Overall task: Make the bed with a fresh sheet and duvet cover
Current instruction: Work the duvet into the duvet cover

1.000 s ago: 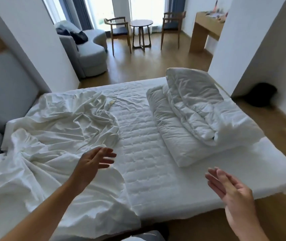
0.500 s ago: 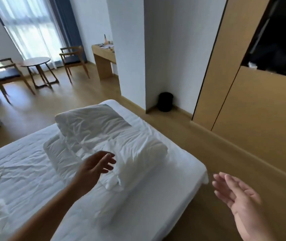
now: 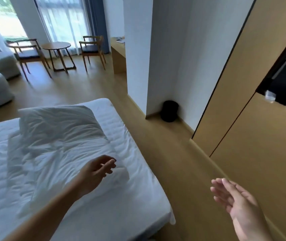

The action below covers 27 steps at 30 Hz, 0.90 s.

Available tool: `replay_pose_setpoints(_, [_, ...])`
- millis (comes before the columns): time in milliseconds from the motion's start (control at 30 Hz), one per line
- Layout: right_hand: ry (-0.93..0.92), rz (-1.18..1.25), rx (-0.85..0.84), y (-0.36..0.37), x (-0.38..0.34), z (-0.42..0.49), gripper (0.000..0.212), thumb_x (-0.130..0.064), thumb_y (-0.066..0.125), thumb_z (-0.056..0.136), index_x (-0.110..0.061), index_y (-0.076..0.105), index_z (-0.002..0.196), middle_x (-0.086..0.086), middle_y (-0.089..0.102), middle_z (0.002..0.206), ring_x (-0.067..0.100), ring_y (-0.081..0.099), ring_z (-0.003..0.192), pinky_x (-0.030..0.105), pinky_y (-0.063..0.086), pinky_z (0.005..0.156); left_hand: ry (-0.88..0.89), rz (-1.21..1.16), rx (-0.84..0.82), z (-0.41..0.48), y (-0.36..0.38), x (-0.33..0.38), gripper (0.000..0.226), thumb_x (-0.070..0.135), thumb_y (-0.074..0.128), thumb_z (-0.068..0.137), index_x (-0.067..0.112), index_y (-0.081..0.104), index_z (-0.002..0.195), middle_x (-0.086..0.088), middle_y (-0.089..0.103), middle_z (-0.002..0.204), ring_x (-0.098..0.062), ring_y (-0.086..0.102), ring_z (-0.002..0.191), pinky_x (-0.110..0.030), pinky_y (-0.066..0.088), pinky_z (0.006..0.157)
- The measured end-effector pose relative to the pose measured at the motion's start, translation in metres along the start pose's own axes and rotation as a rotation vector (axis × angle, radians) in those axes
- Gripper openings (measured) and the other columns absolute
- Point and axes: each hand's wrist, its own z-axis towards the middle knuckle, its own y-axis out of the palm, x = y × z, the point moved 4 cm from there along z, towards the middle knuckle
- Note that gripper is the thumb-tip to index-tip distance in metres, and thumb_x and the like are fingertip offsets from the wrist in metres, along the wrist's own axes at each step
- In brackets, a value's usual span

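The folded duvet point(image 3: 57, 140) lies on the bed point(image 3: 144, 202), close to the edge on the person's right. Its long axis runs away from the person, roughly parallel to that edge.

The left hand point(image 3: 95, 173) hangs above the duvet's near end, fingers point(image 3: 110, 162) loosely curled and holding nothing. Contact with the fabric cannot be determined.

The right hand point(image 3: 239, 204) is off the bed, above the floor point(image 3: 173, 153), fingers straight and empty.

Judgement: the left hand is nearer, with the duvet beneath and ahead of it. The right hand stands well apart, with the duvet to its left. No fresh sheet or cover is in view.
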Motion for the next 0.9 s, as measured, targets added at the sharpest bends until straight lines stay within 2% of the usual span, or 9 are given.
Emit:
replay_pose_setpoints(100, [0.019,-0.052,-0.156,0.034,-0.012,0.070,0.015,-0.015,0.060,0.097,-0.006,0.072,0.095,0.008,0.078,0.092,0.017,0.074,0.077,0.027,0.058,0.065,-0.173,-0.117,0.218,0.016,-0.004,-0.034,0.019,0.027,0.059,0.099,0.017,0.074,0.098,-0.008,0.076,0.092,-0.027,0.070,0.082,-0.038,0.051,0.074])
replay_pose_setpoints(200, [0.015,-0.161,-0.288,0.079,-0.023,0.144,0.015,-0.015,0.063,0.097,-0.005,0.074,0.096,0.008,0.078,0.094,0.026,0.071,0.086,0.037,0.053,0.075,-0.307,-0.084,0.396,0.045,-0.005,-0.064,0.015,0.026,0.061,0.100,0.018,0.073,0.098,-0.007,0.075,0.093,-0.025,0.068,0.082,-0.037,0.049,0.072])
replay_pose_setpoints(333, [0.006,-0.337,-0.517,0.155,-0.044,0.248,0.012,-0.013,0.067,0.094,-0.006,0.076,0.093,0.006,0.078,0.093,0.021,0.072,0.082,0.034,0.052,0.071,-0.463,-0.113,0.588,0.096,-0.001,-0.098,0.017,0.030,0.064,0.098,0.015,0.069,0.105,-0.010,0.070,0.103,-0.030,0.065,0.092,-0.035,0.046,0.073])
replay_pose_setpoints(433, [-0.025,-0.453,-0.666,0.213,-0.066,0.317,0.009,-0.013,0.069,0.092,-0.007,0.077,0.091,0.005,0.079,0.091,0.020,0.072,0.081,0.034,0.053,0.070,-0.606,-0.014,0.703,0.125,-0.005,-0.104,0.035,0.037,0.064,0.097,0.014,0.064,0.124,-0.011,0.065,0.124,-0.029,0.061,0.113,-0.038,0.049,0.086])
replay_pose_setpoints(500, [-0.013,-0.533,-0.737,0.250,-0.072,0.353,0.009,-0.014,0.071,0.092,-0.008,0.076,0.093,0.005,0.078,0.089,0.021,0.072,0.083,0.035,0.053,0.072,-0.739,-0.004,0.723,0.130,-0.005,-0.103,0.048,0.043,0.063,0.096,0.018,0.056,0.136,-0.013,0.052,0.141,-0.029,0.053,0.125,-0.039,0.047,0.093])
replay_pose_setpoints(700, [-0.002,-0.804,-1.103,0.386,-0.042,0.385,0.013,-0.015,0.075,0.089,-0.005,0.076,0.096,0.005,0.076,0.076,0.020,0.068,0.074,0.031,0.052,0.063,-1.074,-0.001,0.958,0.100,-0.017,-0.105,0.066,0.048,0.068,0.090,0.025,0.045,0.148,-0.019,0.038,0.152,-0.037,0.043,0.135,-0.040,0.038,0.111])
replay_pose_setpoints(800, [-0.076,-0.972,-1.361,0.446,-0.016,0.376,0.029,-0.023,0.079,0.086,-0.007,0.073,0.109,0.002,0.075,0.094,0.014,0.069,0.086,0.024,0.052,0.072,-1.158,-0.164,1.067,0.095,-0.013,-0.118,0.078,0.050,0.073,0.086,0.029,0.039,0.153,-0.018,0.033,0.157,-0.036,0.039,0.140,-0.040,0.038,0.113])
replay_pose_setpoints(867, [-0.127,-1.079,-1.527,0.477,-0.002,0.373,0.043,-0.037,0.080,0.084,-0.018,0.067,0.121,-0.006,0.070,0.112,0.008,0.066,0.099,0.021,0.052,0.077,-1.173,-0.236,1.125,0.104,-0.015,-0.127,0.083,0.052,0.076,0.083,0.031,0.038,0.153,-0.018,0.031,0.157,-0.036,0.040,0.139,-0.043,0.040,0.112])
replay_pose_setpoints(900, [-0.150,-1.115,-1.600,0.494,0.005,0.373,0.051,-0.044,0.079,0.083,-0.023,0.062,0.126,-0.009,0.066,0.120,0.008,0.064,0.107,0.024,0.052,0.084,-1.195,-0.247,1.164,0.111,-0.018,-0.132,0.086,0.054,0.077,0.081,0.031,0.036,0.154,-0.019,0.030,0.157,-0.037,0.040,0.139,-0.044,0.039,0.112])
